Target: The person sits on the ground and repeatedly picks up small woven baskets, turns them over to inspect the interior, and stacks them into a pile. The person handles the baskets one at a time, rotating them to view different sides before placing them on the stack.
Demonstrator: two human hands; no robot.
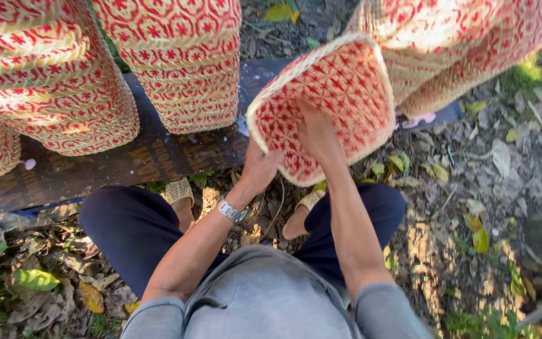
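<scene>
Several stacked baskets (177,69) line the dark board (127,163); one red-patterned woven basket (340,88) is tipped up over my feet. My right hand (318,135) presses flat inside, left hand (260,169) grips its lower rim. Feels light, stiff; hold the rim.

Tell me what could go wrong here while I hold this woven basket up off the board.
1. The left hand grips only the lower rim of the red-and-cream basket, and the right hand presses flat inside it; it may twist loose and drop into the leaf litter.
2. Tall stacks of baskets stand close on the dark board; swinging the held one could knock them over.
</scene>
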